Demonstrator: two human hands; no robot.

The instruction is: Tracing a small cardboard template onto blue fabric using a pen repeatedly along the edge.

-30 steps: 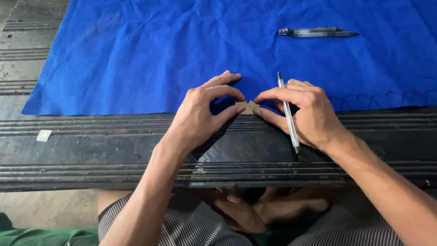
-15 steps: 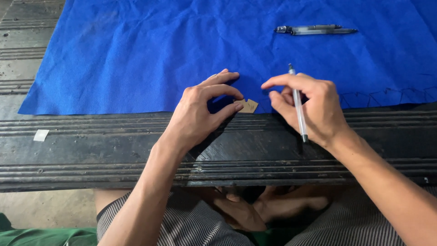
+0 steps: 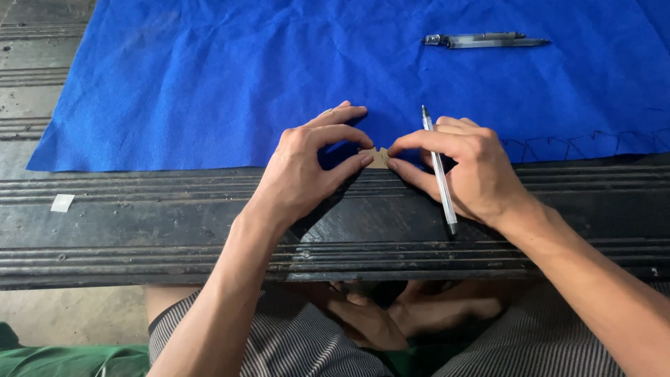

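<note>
While the left hand pins the small tan cardboard template at the blue fabric's edge, the right hand, gripping a pen, has returned to pinch it.

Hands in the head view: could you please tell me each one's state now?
Left hand: pinching the small brown cutout.
Right hand: holding a pen, fingertips on the cutout.

The card piece is mostly hidden between the fingertips. The cloth is cut off at the top edge. Its pen marks are too small to tell.
</note>
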